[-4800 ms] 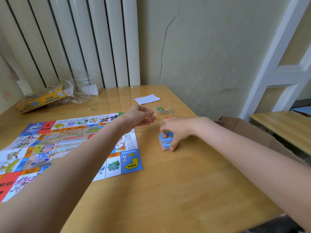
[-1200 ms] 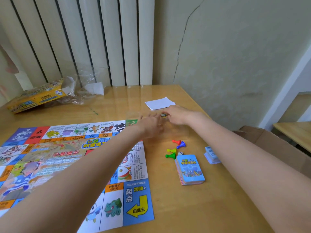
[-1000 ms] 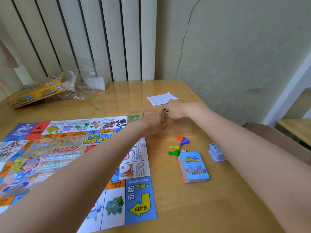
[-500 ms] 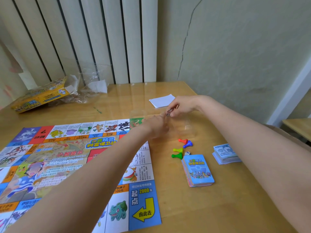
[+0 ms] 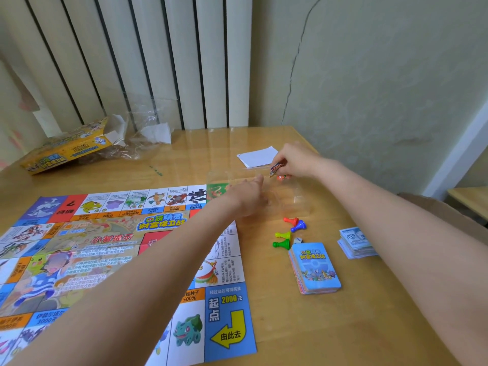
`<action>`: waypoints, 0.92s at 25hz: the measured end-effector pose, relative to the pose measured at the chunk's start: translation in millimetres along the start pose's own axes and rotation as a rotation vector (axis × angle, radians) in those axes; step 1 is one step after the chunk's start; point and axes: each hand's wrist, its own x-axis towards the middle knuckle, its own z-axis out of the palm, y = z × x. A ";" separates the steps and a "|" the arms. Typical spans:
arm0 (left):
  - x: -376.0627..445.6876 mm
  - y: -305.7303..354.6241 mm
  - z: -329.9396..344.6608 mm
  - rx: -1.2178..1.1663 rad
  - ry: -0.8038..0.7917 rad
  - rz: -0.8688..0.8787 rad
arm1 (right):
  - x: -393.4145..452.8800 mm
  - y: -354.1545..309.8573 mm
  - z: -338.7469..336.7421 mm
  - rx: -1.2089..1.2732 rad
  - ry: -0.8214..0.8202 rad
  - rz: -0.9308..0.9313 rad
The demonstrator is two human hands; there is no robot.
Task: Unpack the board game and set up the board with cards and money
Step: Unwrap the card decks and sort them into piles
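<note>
My right hand (image 5: 295, 161) has just lifted a few small cards (image 5: 276, 168) out of the clear bag (image 5: 287, 199), pinching them above the desk (image 5: 303, 326), while my left hand (image 5: 249, 198) presses the bag flat beside the board (image 5: 111, 249), so more pieces are coming out.

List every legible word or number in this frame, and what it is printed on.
"起点", "2000元", "由此去": blue corner square of the game board.
"500元": orange strip beside it.
"小智提示": board centre.
"财富保卫战": card deck and board centre.
"500": money stack.
Yellow box print and small square text: too blurred.
</note>
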 end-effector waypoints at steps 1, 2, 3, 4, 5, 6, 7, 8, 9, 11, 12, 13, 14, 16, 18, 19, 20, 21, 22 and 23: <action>0.0 0.1 -0.1 0.000 -0.002 0.000 | -1.1 1.0 1.2 0.006 0.019 0.004; 0.0 0.1 -0.1 -0.001 -0.006 0.000 | -2.3 2.0 1.9 0.023 0.037 0.009; -0.1 0.5 -0.3 0.000 -0.011 -0.003 | -3.3 3.2 1.7 0.055 0.055 0.017; -0.6 0.9 -0.5 0.002 -0.013 -0.004 | -4.4 4.1 0.2 0.097 0.072 0.027; -1.4 1.7 -0.6 0.004 -0.010 -0.005 | -5.7 5.7 -3.1 0.139 0.093 0.039; -1.9 1.8 -0.8 0.000 -0.005 -0.007 | -7.3 9.1 -7.6 0.169 0.117 0.051; -2.9 2.4 -1.5 -0.008 -0.001 -0.010 | -10.8 14.4 -13.5 0.181 0.141 0.070; -3.8 2.8 -2.3 -0.014 0.000 -0.010 | -16.4 21.0 -19.9 0.177 0.164 0.093; -5.6 3.3 -2.6 -0.018 -0.002 -0.006 | -23.3 27.6 -25.6 0.157 0.177 0.121; -9.1 5.2 -2.2 -0.018 0.024 -0.008 | -42.8 37.8 -31.5 0.097 0.157 0.179; -10.4 5.6 -1.4 0.008 0.076 -0.011 | -53.1 40.7 -31.3 0.069 0.125 0.202; -11.8 6.3 0.1 0.067 0.158 -0.009 | -63.2 42.6 -28.9 0.047 0.090 0.218; -12.9 6.6 1.7 0.143 0.264 0.006 | -71.9 43.0 -25.9 0.036 0.059 0.226; -15.4 9.0 2.2 0.234 0.461 0.081 | -85.3 44.0 -20.7 0.038 0.038 0.225; -19.6 14.0 -1.9 0.223 0.539 0.145 | -92.1 44.2 -18.2 0.059 0.047 0.220; -22.5 16.0 -3.5 0.230 0.530 0.159 | -94.1 43.4 -16.3 0.071 0.038 0.214; -26.0 17.3 -4.3 0.253 0.501 0.166 | -96.6 42.1 -14.0 0.080 0.026 0.205; -29.3 17.1 -4.0 0.285 0.463 0.165 | -98.1 41.6 -11.0 0.083 0.016 0.197; -32.6 15.2 -3.1 0.309 0.434 0.162 | -100.0 40.9 -8.1 0.077 0.013 0.187; -36.1 12.9 -2.3 0.315 0.418 0.157 | -102.0 40.2 -5.7 0.066 0.009 0.177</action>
